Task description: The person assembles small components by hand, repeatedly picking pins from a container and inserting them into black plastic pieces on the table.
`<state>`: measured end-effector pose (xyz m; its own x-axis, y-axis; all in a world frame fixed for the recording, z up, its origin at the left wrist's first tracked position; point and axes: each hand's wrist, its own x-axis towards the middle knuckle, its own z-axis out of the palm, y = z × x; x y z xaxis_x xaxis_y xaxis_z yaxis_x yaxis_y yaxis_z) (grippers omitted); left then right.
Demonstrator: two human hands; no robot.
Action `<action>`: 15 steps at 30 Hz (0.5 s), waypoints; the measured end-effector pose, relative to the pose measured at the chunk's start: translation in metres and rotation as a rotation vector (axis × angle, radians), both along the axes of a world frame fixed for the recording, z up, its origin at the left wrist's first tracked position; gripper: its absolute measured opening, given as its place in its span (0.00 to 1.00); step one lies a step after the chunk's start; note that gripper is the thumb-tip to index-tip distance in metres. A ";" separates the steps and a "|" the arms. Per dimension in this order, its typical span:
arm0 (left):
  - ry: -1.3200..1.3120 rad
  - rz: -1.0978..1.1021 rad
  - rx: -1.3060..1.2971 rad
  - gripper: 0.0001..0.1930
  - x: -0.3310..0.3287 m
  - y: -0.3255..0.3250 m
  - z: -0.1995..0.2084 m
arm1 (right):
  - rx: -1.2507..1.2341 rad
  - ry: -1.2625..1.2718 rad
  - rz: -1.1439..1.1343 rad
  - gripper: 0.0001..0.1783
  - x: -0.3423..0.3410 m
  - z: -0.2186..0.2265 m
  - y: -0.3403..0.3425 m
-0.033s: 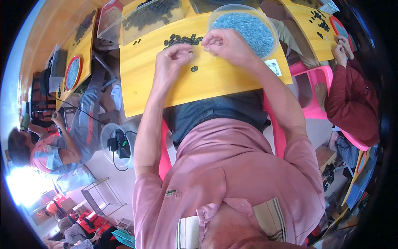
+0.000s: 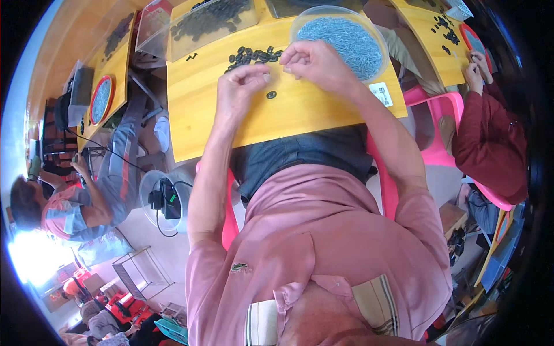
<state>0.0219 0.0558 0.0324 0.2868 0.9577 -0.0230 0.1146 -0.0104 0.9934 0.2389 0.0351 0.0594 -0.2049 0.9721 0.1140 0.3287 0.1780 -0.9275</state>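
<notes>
Over the yellow table [image 2: 196,115], my left hand [image 2: 242,86] is closed, thumb and fingertips pinched together. A tiny dark thing seems to show at its fingertips, too small to name. My right hand [image 2: 314,64] is closed too, its fingers curled together just right of the left; what is in them, if anything, is hidden. Between and below the hands one small black oval piece [image 2: 271,94] lies alone on the wood. Just beyond my fingertips is a loose pile of similar black pieces [image 2: 248,56]. A round clear tub [image 2: 383,51] of bluish-silver screws or pins stands beside my right hand.
A clear bin [image 2: 179,47] with many black parts stands at the far left of the table. A white printed card [image 2: 380,94] lies near the right edge. People sit at tables on both sides, near a red-rimmed tray [image 2: 112,95] and a pink chair [image 2: 456,102].
My left hand has shifted very slightly to the right. My right hand and the black pieces look nearly unmoved.
</notes>
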 end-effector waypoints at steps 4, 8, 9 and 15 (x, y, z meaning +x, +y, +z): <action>-0.345 0.100 -0.237 0.08 0.006 -0.021 -0.002 | -0.013 0.026 0.041 0.09 -0.011 -0.007 -0.004; -0.469 0.128 -0.291 0.09 0.002 -0.022 -0.016 | 0.075 -0.059 0.036 0.09 -0.022 -0.012 -0.005; -0.486 0.119 -0.260 0.09 0.002 -0.022 -0.019 | 0.096 -0.072 0.016 0.10 -0.024 -0.012 -0.006; -0.482 0.107 -0.263 0.10 0.002 -0.028 -0.021 | 0.120 -0.102 -0.026 0.09 -0.031 -0.014 -0.008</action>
<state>0.0235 0.0275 0.0113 0.2256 0.9618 -0.1551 -0.3668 0.2313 0.9011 0.2078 0.0273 0.0451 -0.1958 0.9579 0.2098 0.4262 0.2758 -0.8615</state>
